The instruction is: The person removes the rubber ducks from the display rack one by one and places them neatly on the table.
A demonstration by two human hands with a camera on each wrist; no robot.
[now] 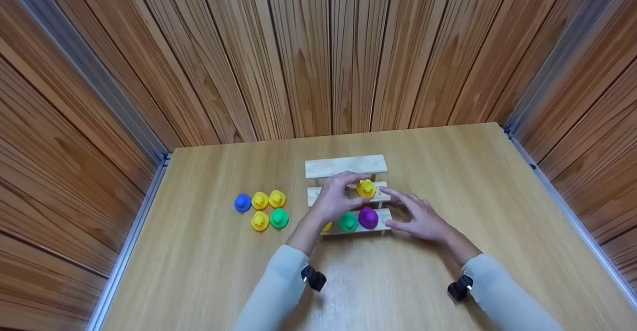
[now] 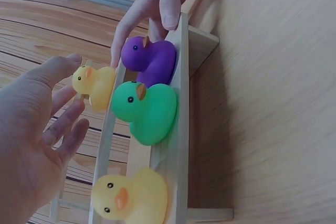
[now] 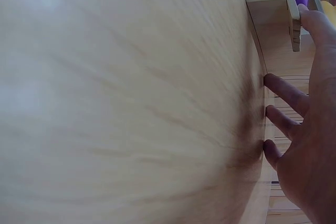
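A yellow duck [image 1: 366, 188] [image 2: 94, 85] stands on the middle step of a small wooden stand [image 1: 346, 165]. Around it the left hand [image 1: 338, 200] [image 2: 34, 135] spreads thumb and fingers, fingertips close to the duck; whether they touch it is unclear. The right hand [image 1: 420, 217] [image 3: 310, 145] has its fingers apart at the stand's right end, thumb at the end of the lowest step. That step bears a purple duck [image 1: 368, 217] [image 2: 149, 61], a green duck [image 1: 348, 222] [image 2: 149, 111] and a yellow duck [image 2: 134, 198], mostly covered by the left hand in the head view.
Left of the stand, several more ducks are grouped on the table [image 1: 209, 271]: a blue duck [image 1: 242, 202], a green duck [image 1: 278, 218] and yellow ones, such as the front yellow duck [image 1: 260, 221]. Wood-panelled walls [image 1: 298, 62] rise behind and at both sides.
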